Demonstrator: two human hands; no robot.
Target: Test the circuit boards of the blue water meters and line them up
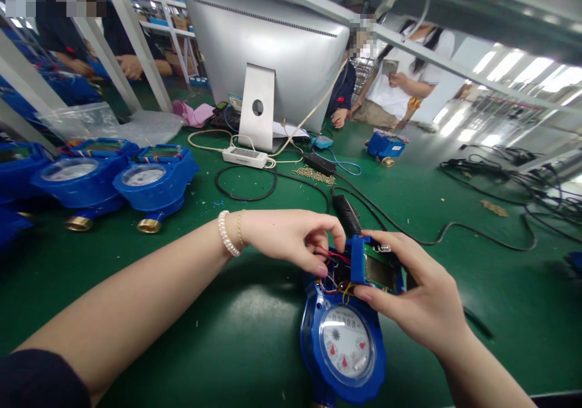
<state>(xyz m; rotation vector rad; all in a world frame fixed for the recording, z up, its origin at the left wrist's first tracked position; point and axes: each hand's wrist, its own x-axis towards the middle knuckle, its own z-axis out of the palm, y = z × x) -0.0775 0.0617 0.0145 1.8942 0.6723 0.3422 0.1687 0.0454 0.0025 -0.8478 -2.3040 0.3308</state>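
Observation:
A blue water meter (344,341) lies in front of me, its round dial facing up. Above the dial its housing stands open, and thin red, white and yellow wires (335,279) run out of it. My left hand (291,238), with a beaded bracelet at the wrist, has its fingers curled round some of these wires; the exact contact is partly hidden. Between the thumb and fingers of my right hand (422,287) is a tilted blue display module (379,271) with a green circuit board, a small screen and a coil spring.
Several blue meters (154,177) stand at the left. A monitor (268,50), a power strip (245,157), a pile of small screws (313,174) and a black-handled tool (346,214) lie ahead. Cables (495,171) spread to the right. Other people (400,74) are across the table.

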